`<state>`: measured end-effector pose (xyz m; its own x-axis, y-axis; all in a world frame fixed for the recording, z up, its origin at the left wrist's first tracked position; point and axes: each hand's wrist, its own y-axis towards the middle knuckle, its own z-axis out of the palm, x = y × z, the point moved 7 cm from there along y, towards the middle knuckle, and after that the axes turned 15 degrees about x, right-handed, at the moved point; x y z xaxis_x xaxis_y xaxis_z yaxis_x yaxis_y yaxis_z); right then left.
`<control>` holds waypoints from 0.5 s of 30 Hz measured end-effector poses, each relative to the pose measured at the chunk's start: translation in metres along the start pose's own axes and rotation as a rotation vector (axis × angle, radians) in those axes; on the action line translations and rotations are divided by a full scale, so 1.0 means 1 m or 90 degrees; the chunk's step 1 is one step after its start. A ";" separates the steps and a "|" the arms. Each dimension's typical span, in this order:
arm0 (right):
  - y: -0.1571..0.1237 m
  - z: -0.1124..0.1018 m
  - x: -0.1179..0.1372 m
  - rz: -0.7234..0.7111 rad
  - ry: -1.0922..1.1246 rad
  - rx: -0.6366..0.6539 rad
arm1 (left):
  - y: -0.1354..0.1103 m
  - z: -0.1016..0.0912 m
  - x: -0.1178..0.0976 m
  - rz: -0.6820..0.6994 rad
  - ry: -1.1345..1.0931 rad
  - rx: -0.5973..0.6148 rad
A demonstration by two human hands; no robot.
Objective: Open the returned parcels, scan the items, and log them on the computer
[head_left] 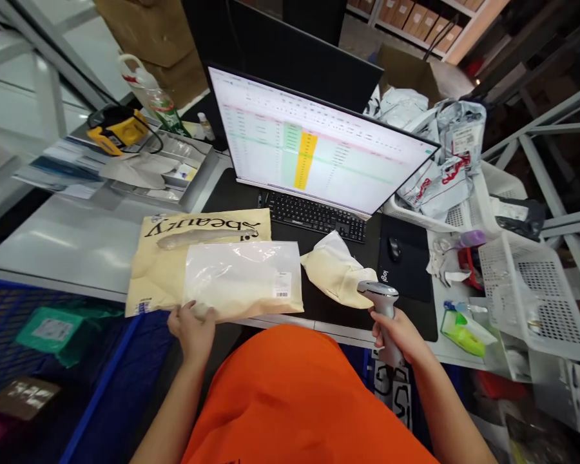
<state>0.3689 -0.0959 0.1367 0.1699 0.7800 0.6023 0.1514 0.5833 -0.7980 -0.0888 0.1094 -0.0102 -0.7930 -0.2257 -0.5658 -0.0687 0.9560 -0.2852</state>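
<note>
Left hand (193, 330) is at the near edge of the table (62, 248), fingers curled on the lower edge of a clear plastic bag (236, 280). Can't tell if it's pinching or just resting. The bag holds something white, has a barcode label (282, 287) at its right end, and lies over a cream mailer (198, 258) printed with large black text, upside down from this view, reading roughly "abeauty".

Right hand (396, 336) is wrapped around the grip of a grey handheld barcode scanner (381, 303). Scanner head is just beside a crumpled cream pouch (333, 272).

Behind them: black keyboard (314, 216) and monitor (319, 142) showing a spreadsheet with green and yellow columns; text too small to read. Right of the keyboard, a mouse (394, 249) sits on a black mat (406, 258) marked "logi". Grey mailers (444, 167) fill a white plastic basket (430, 216) at the far right corner.
</note>
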 end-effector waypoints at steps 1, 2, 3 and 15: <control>0.005 0.017 0.004 -0.007 -0.007 0.054 | -0.001 -0.001 -0.001 0.000 -0.001 -0.004; 0.010 0.037 0.007 -0.006 -0.020 0.111 | -0.002 -0.001 -0.002 0.001 0.000 -0.005; 0.016 0.056 0.010 -0.001 -0.036 0.165 | -0.003 -0.002 -0.003 0.002 0.002 -0.006; 0.050 0.127 0.018 0.020 -0.108 0.340 | 0.006 -0.019 0.012 -0.016 0.008 -0.047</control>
<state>0.2557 -0.0237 0.1058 0.0002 0.7987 0.6017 -0.3733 0.5583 -0.7409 -0.1105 0.1161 -0.0040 -0.7984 -0.2479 -0.5486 -0.1329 0.9614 -0.2410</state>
